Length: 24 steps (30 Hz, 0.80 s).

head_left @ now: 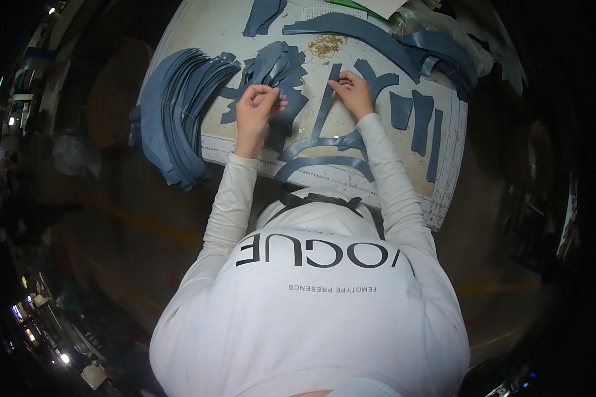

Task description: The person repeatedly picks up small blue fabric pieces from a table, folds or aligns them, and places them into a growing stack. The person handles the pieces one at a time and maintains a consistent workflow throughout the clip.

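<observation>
My right hand has its thumb and fingertips closed at the upper part of a narrow blue strip, which looks like leather and runs down toward the table's near edge. My left hand is raised in front of a heaped pile of cut blue pieces, its fingers curled into a pinch. Whatever those fingers may hold is too small to make out. Between my forearms, at the near edge, lie curved blue bands. Past my right hand is a forked blue piece.
A thick fanned stack of curved blue pieces overhangs the left edge of the table. Loose yellow rubber bands lie toward the back. Separate blue cut pieces are laid out at right, and long curved bands lie behind.
</observation>
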{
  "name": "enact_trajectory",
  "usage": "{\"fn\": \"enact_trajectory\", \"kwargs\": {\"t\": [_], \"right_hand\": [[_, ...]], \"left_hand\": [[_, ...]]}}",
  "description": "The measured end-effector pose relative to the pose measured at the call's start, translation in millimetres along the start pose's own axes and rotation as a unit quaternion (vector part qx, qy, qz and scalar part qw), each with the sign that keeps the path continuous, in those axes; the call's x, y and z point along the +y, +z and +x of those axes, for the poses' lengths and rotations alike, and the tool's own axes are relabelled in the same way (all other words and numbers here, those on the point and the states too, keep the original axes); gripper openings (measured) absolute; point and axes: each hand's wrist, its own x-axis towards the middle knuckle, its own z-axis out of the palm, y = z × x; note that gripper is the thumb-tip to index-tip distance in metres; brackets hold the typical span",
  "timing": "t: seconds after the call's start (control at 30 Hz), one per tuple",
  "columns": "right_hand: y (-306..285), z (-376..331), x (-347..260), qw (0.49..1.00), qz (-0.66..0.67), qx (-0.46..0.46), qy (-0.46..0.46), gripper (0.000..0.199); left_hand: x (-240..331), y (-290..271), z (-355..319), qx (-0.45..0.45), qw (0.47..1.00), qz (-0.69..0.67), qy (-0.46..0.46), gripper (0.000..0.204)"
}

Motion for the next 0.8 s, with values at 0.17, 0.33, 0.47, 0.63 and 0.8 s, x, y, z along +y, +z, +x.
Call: {"fn": "enact_trajectory", "kwargs": {"t": [0.17, 0.33, 0.47, 0.63, 0.8], "right_hand": [[-46, -27, -33, 0.985, 0.167, 0.005, -0.036, 0.017], [-73, -74, -56, 0.981, 0.178, -0.073, -0.007, 0.015], [-69, -101, -46, 0.950, 0.275, -0.133, 0.065, 0.015], [-29, -103, -6, 0.954, 0.222, -0.133, 0.154, 0.019], [-9, -99, 19, 0.953, 0.272, -0.059, 0.122, 0.018]], "left_hand": [[-51, 2, -45, -0.004, 0.969, 0.082, -0.233, 0.016], [-60, -11, -58, -0.165, 0.878, 0.382, -0.236, 0.023], [-62, 4, -18, -0.090, 0.846, 0.525, 0.004, 0.022], [-86, 44, 13, -0.040, 0.819, 0.562, 0.112, 0.024], [-87, 52, 19, -0.095, 0.841, 0.529, 0.062, 0.022]]}}
